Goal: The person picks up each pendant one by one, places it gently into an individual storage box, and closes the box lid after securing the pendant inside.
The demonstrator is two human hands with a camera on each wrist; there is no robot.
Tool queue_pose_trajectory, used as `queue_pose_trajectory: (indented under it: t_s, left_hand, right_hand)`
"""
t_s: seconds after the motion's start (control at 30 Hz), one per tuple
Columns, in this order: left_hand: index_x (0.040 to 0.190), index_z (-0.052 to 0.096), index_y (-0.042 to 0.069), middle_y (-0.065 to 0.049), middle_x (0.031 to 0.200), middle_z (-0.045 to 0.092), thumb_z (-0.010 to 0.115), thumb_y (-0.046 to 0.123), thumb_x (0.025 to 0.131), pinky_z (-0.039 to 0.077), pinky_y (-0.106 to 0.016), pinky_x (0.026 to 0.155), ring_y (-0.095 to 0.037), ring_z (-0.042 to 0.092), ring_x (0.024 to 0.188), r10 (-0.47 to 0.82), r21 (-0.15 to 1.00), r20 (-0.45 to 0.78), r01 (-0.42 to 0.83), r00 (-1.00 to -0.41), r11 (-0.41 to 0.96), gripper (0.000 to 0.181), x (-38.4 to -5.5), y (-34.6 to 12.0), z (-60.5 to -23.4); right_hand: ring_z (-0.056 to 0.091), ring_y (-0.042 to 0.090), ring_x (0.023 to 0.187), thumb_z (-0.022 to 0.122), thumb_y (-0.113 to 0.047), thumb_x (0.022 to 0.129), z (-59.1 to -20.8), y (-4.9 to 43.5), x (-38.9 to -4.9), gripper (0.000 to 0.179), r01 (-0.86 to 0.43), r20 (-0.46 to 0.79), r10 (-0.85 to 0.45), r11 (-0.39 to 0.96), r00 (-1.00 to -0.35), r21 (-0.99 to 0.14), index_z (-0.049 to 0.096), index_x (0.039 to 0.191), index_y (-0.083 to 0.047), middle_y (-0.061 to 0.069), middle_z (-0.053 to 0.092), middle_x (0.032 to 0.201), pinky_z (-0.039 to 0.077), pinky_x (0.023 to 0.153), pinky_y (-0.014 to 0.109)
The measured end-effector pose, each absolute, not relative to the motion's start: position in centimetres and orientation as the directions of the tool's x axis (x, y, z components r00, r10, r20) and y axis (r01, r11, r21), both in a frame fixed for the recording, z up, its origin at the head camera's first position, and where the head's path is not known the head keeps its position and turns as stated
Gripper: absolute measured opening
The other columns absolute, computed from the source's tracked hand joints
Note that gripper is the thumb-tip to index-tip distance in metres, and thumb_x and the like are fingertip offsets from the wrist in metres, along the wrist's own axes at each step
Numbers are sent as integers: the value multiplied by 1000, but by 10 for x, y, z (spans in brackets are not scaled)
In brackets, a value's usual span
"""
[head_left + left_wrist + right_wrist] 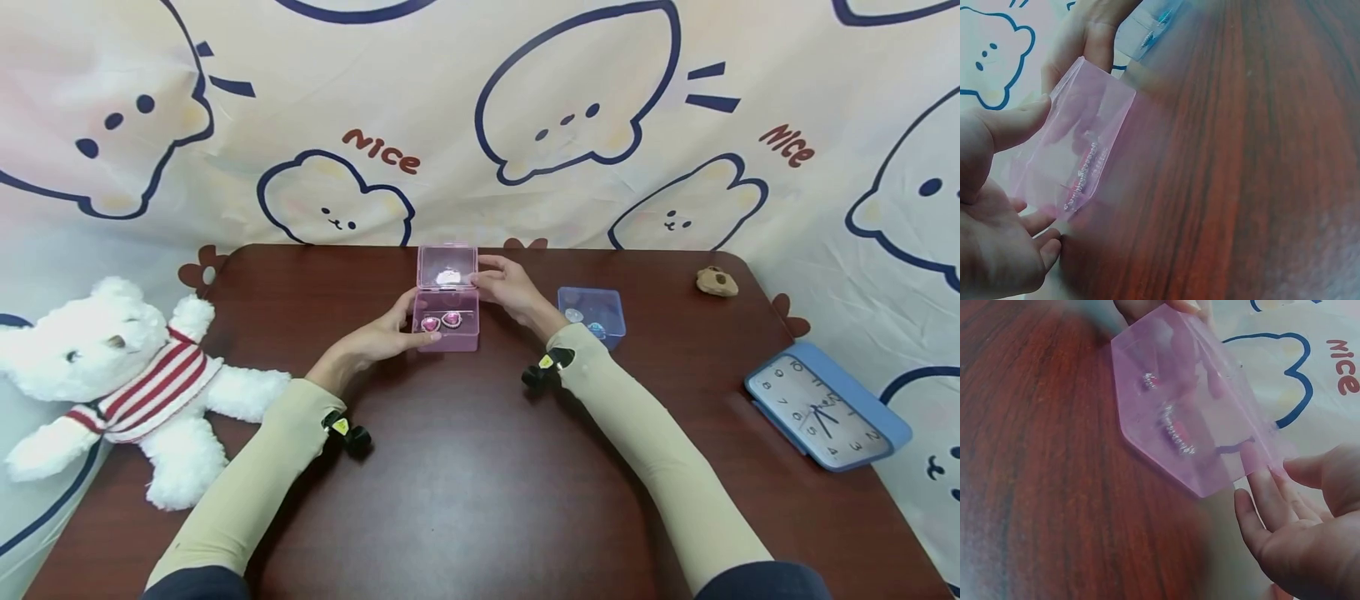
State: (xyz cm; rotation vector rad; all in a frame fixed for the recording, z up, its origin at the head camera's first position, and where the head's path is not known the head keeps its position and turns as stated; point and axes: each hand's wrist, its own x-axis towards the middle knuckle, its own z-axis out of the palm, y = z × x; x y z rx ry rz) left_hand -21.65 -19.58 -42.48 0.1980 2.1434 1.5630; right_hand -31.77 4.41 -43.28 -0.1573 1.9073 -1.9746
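A clear pink box [447,342] stands on the table with its hinged lid [435,267] raised at the back. Inside lie two pink, heart-shaped pieces of jewellery, one at the right [452,319] and one at the left [430,324], each rimmed with sparkling stones. My left hand [377,337] grips the box's left side, its thumb along the top front rim. At the right edge of the lid, my right hand [515,292] pinches with thumb and fingers. In the right wrist view the jewellery [1177,431] shows through the pink wall.
Right of my right hand stands a clear blue box [607,308] with small shiny pieces inside. A blue clock [825,408] lies at the right edge and a small tan object [717,282] at the back right. A white teddy bear [150,383] sits at the left.
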Motion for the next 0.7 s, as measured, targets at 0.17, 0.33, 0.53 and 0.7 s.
queue_pose_trajectory:
  t_s: [0.17, 0.33, 0.53, 0.7]
  left_hand:
    - [164, 3, 29, -14, 165, 21, 74, 30, 95, 11, -64, 125, -37, 17, 152, 381, 929, -296, -171, -876, 329, 99, -216, -195, -424]
    - [164, 2, 30, -15, 164, 24, 72, 28, 96, 11, -64, 125, -37, 20, 151, 383, 928, -301, -176, -873, 329, 98, -216, -194, -425]
    - [163, 1, 31, -16, 161, 28, 71, 24, 98, 12, -64, 125, -38, 23, 149, 385, 931, -294, -171, -875, 324, 96, -216, -194, -425]
    - [162, 1, 32, -16, 160, 29, 71, 24, 97, 13, -62, 125, -38, 25, 148, 386, 933, -285, -162, -878, 321, 96, -217, -194, -425]
  right_hand:
    - [72, 16, 96, 64, -8, 101, -431, 46, -318, 55, 179, -177, -358, 28, -917, -984, 45, 152, -9, 23, 67, 130, 59, 97, 35]
    - [72, 16, 90, 63, -20, 104, -427, 46, -315, 50, 172, -182, -373, 62, -910, -983, 49, 151, -12, 17, 71, 125, 56, 103, 41]
    - [69, 17, 79, 57, -48, 104, -420, 46, -313, 51, 159, -195, -362, 125, -912, -979, 58, 142, -15, 11, 73, 122, 58, 98, 39]
    - [71, 17, 83, 50, -60, 102, -412, 45, -314, 58, 166, -215, -355, 163, -910, -973, 62, 137, -16, 11, 72, 126, 58, 96, 40]
